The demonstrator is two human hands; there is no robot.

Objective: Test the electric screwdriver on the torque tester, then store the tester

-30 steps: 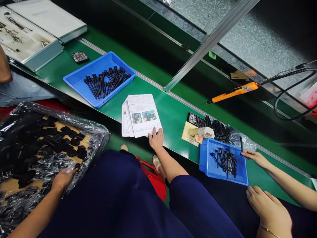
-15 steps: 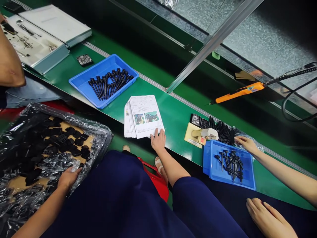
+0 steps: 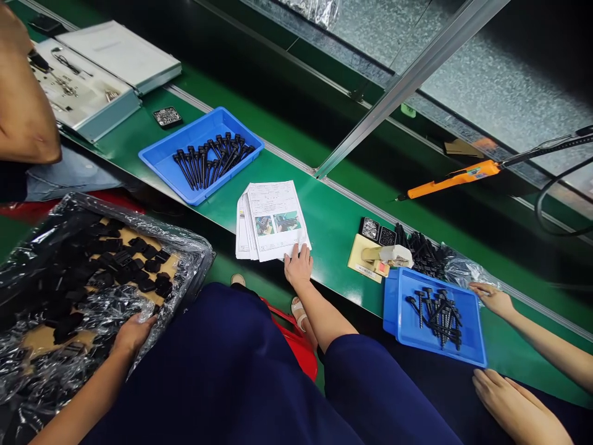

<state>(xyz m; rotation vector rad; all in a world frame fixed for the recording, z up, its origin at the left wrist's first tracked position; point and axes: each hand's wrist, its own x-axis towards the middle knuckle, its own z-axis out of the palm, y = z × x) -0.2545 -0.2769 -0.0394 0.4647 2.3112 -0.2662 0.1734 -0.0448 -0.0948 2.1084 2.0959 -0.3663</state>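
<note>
My left hand [image 3: 132, 334] is closed at the near right side of a large tray [image 3: 204, 247] lined with clear plastic film. Several black plastic parts [image 3: 123, 262] lie inside on brown cardboard. The fingertips are partly hidden by the film, so I cannot tell how much of the rim they grasp. On the green table, my right hand [image 3: 299, 266] lies with fingers apart on the lower edge of a stack of printed sheets [image 3: 275, 225]. The top sheet carries two photos.
A blue tray [image 3: 160, 176] of black screw-like parts stands behind the sheets. To the right, a co-worker's hands [image 3: 493, 300] flank a second blue tray [image 3: 435, 349]. A yellow fixture [image 3: 365, 256], small screw boxes [image 3: 370, 228] and a hanging orange electric screwdriver [image 3: 451, 179] are nearby.
The whole view has shifted slightly. The co-worker's far hand has moved from the black pieces to the second blue tray's far right corner. My hands keep their places.
</note>
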